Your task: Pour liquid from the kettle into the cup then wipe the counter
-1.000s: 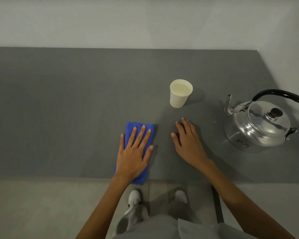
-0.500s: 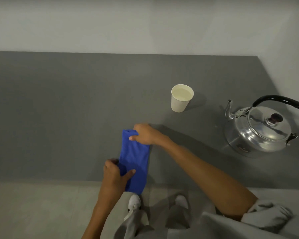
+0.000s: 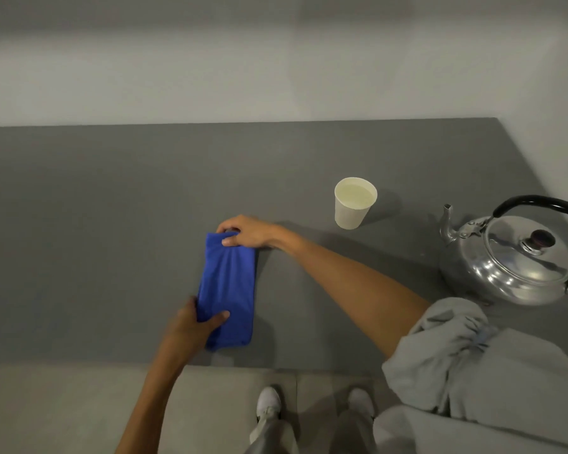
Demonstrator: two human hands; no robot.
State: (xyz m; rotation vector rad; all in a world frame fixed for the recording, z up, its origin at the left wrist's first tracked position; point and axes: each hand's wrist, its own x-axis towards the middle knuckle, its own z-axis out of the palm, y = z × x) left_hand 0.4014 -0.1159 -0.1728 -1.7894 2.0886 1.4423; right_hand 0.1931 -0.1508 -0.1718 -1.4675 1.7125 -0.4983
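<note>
The cup [image 3: 354, 202] is filled, right of the cloth [image 3: 227, 290]; wiping is in hand. The cloth is pinched at its far end by the right hand [image 3: 246, 231], its near-left edge by the left hand [image 3: 195, 324]. Next, flat sweeping is called for.

A pale wall [image 3: 276, 60] runs along the far side and up the right. Near the bottom edge – a light tiled floor [image 3: 63, 411], 2 white shoes [image 3: 269, 403], grey trousers [image 3: 269, 435].
</note>
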